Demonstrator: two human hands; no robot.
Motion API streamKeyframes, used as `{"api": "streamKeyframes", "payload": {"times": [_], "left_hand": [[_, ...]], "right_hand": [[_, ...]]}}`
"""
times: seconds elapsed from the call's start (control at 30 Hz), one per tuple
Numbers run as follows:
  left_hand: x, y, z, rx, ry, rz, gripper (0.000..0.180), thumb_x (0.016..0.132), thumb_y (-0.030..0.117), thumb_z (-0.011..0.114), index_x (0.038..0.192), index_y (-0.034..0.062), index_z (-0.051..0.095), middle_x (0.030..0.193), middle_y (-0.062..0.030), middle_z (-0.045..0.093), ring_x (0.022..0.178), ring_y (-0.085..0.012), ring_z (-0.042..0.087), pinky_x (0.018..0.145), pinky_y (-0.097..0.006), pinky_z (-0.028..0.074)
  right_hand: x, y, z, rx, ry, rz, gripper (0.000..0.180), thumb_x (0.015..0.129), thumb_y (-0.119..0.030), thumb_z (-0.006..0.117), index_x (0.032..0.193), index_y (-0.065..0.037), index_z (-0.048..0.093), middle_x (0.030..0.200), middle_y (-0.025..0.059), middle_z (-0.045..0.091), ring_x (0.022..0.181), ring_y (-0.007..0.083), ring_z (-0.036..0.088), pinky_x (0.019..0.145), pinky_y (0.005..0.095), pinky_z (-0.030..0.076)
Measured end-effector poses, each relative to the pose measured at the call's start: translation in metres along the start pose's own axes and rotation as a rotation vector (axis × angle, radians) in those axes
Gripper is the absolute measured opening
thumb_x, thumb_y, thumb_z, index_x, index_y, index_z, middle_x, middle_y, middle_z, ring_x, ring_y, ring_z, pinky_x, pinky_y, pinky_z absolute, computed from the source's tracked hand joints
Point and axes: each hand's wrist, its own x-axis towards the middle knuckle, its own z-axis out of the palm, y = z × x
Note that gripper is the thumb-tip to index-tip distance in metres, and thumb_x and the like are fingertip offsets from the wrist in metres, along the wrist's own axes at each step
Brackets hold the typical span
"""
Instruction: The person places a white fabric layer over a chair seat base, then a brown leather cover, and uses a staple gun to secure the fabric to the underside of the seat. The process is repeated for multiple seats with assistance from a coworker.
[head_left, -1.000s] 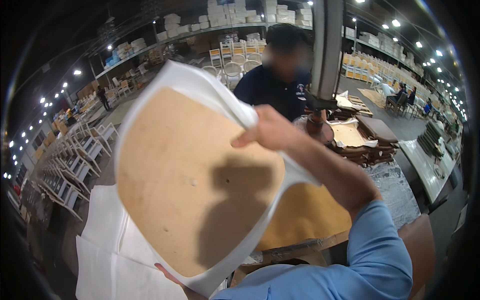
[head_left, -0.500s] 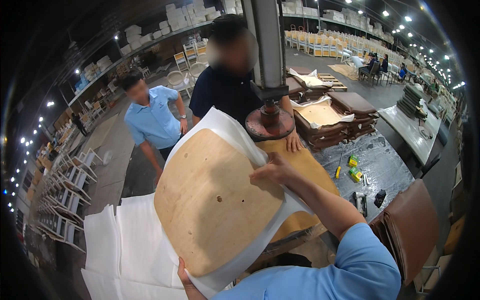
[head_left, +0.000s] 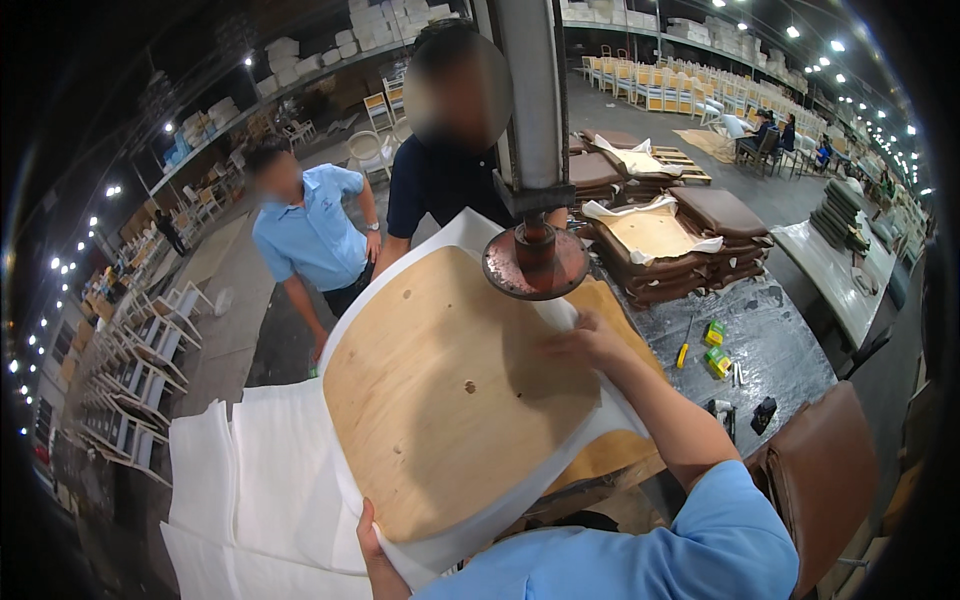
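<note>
A rounded plywood seat panel [head_left: 450, 400], pale brown with a few small holes in its face, lies tilted over a sheet of white fabric [head_left: 600, 425] whose edge shows as a band all round it. The panel sits under a round rusty press plate [head_left: 535, 262] on a grey steel column [head_left: 530, 90], above the worktop [head_left: 775, 345], which is covered in dark, shiny sheeting.

The right hand [head_left: 585, 340] lies on the panel's far right edge, fingers spread fairly flat, touching both wood and fabric just below the press plate. The left hand [head_left: 372, 555] grips the near edge of the white fabric from below, fingers curled around it; only part of this hand shows.

A stack of flat white fabric sheets [head_left: 240, 480] lies to the left, partly under the panel. On the worktop to the right are two small green and yellow boxes [head_left: 715, 345] and a yellow tool [head_left: 682, 355], near each other and apart from the panel. Behind them stands a pile of brown upholstered seat cushions [head_left: 700, 240]. A brown cushion [head_left: 820, 470] sits near the right elbow.

Two other people stand across the worktop, one in a light blue shirt [head_left: 315, 235], one in a dark shirt [head_left: 440, 180].
</note>
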Motion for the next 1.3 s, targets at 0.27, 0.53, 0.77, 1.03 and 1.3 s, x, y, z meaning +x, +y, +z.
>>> {"api": "streamKeyframes", "payload": {"times": [0.27, 0.53, 0.77, 1.03, 1.3], "left_hand": [[0.038, 0.008, 0.033, 0.085, -0.029, -0.053, 0.063, 0.112, 0.042, 0.055, 0.158, -0.0004, 0.05, 0.151, -0.0188, 0.064, 0.132, -0.0349, 0.066, 0.114, -0.046, 0.053], [0.072, 0.014, 0.084, 0.134, 0.006, -0.073, 0.06, 0.11, 0.04, 0.059, 0.154, 0.0001, 0.054, 0.145, -0.0182, 0.068, 0.126, -0.0339, 0.07, 0.109, -0.046, 0.057], [0.086, -0.012, 0.095, -0.014, -0.01, -0.321, 0.055, 0.107, 0.028, 0.067, 0.154, 0.0013, 0.055, 0.143, -0.0187, 0.069, 0.126, -0.035, 0.069, 0.108, -0.049, 0.057], [0.074, -0.067, 0.105, 0.461, 0.173, -0.208, 0.047, 0.108, 0.02, 0.066, 0.15, 0.001, 0.054, 0.13, -0.0156, 0.071, 0.117, -0.0302, 0.071, 0.097, -0.048, 0.061], [0.082, -0.094, 0.101, 0.579, 0.151, -0.084, 0.061, 0.111, 0.02, 0.062, 0.164, 0.0027, 0.037, 0.151, -0.0156, 0.059, 0.131, -0.0261, 0.062, 0.109, -0.042, 0.053]], "right_hand": [[-0.03, -0.026, -0.042, -0.258, 0.109, 0.089, 0.04, 0.087, -0.007, 0.084, 0.126, 0.002, 0.075, 0.117, 0.0083, 0.078, 0.108, 0.017, 0.073, 0.097, 0.0333, 0.055], [-0.079, -0.004, -0.128, 0.186, -0.099, 0.408, 0.066, 0.096, -0.028, 0.083, 0.15, 0.0, 0.057, 0.132, 0.0104, 0.071, 0.114, 0.0204, 0.069, 0.096, 0.0369, 0.056], [-0.106, 0.087, -0.16, 0.052, 0.303, 0.437, 0.051, 0.099, -0.018, 0.079, 0.143, -0.001, 0.06, 0.125, 0.0114, 0.074, 0.112, 0.0222, 0.072, 0.098, 0.0427, 0.059], [-0.123, 0.128, -0.176, -0.242, 0.404, 0.499, 0.045, 0.102, -0.02, 0.076, 0.141, 0.001, 0.065, 0.115, 0.0078, 0.074, 0.099, 0.0195, 0.067, 0.092, 0.0374, 0.054], [-0.118, 0.143, -0.172, -0.228, 0.453, 0.471, 0.033, 0.104, -0.02, 0.074, 0.128, 0.002, 0.069, 0.105, 0.0061, 0.073, 0.092, 0.0178, 0.066, 0.084, 0.0361, 0.053]]}}
